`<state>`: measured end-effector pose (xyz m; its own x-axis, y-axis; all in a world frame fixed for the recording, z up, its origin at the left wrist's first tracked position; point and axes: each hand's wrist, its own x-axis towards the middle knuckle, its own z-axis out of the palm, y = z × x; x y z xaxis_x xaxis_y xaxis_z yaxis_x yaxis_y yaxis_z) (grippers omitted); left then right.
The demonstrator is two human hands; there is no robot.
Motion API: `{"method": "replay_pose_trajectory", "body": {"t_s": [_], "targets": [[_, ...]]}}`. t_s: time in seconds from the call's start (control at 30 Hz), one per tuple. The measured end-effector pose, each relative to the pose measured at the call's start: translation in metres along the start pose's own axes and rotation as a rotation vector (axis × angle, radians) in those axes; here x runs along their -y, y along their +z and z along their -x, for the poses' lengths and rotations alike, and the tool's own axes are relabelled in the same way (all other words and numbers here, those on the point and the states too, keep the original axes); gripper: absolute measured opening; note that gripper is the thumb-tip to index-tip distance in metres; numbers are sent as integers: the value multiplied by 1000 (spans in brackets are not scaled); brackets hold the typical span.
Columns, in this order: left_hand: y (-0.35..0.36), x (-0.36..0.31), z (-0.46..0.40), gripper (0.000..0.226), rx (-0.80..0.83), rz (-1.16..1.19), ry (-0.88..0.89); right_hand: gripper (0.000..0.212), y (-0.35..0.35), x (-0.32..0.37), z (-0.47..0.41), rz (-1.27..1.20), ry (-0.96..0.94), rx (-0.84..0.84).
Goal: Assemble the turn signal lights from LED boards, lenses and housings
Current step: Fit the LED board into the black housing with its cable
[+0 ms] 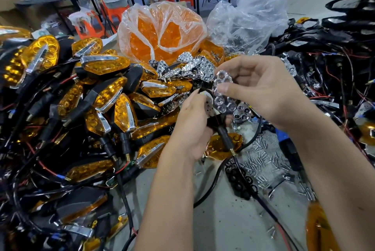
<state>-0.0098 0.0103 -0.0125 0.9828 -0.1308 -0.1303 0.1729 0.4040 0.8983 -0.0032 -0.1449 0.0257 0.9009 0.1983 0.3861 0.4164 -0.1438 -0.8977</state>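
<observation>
The left hand (pixel 190 129) grips a black housing (pixel 215 122) with its wired stem pointing down toward the surface (pixel 223 220), a white LED board (pixel 208 104) showing in its open top. The right hand (pixel 261 90) pinches a chrome honeycomb reflector (pixel 222 86) between thumb and fingertips, just above the board. Left of the hands lies a heap of finished amber lights (pixel 81 98); behind, a plastic bag of amber lenses (pixel 162 31); to the right, loose screws (pixel 263 161) and tangled wires (pixel 334 72).
</observation>
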Motion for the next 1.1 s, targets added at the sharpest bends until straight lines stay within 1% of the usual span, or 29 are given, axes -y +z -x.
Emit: {"method": "replay_pose_trajectory", "body": {"t_s": [0.13, 0.23, 0.4, 0.6, 0.73, 0.9, 1.1], "targets": [[-2, -4, 0, 28, -1, 109, -59, 26, 4, -2, -2, -33, -20, -7], [-4, -4, -1, 31, -1, 139, -98, 27, 6, -3, -2, -27, -11, 50], [-5, -6, 0, 38, 25, 139, -127, 23, 8, -3, -3, 56, 3, 125], [-4, -8, 0, 40, 18, 179, -155, 23, 11, -6, -2, 174, -32, 76], [-5, -8, 0, 38, 32, 180, -167, 21, 11, -8, -1, 359, -128, 42], [-5, -10, 2, 32, 121, 260, -177, 23, 11, -13, -1, 250, -102, 59], [-4, -8, 0, 31, 102, 310, -181, 21, 9, -19, -4, 241, -82, 98]]}}
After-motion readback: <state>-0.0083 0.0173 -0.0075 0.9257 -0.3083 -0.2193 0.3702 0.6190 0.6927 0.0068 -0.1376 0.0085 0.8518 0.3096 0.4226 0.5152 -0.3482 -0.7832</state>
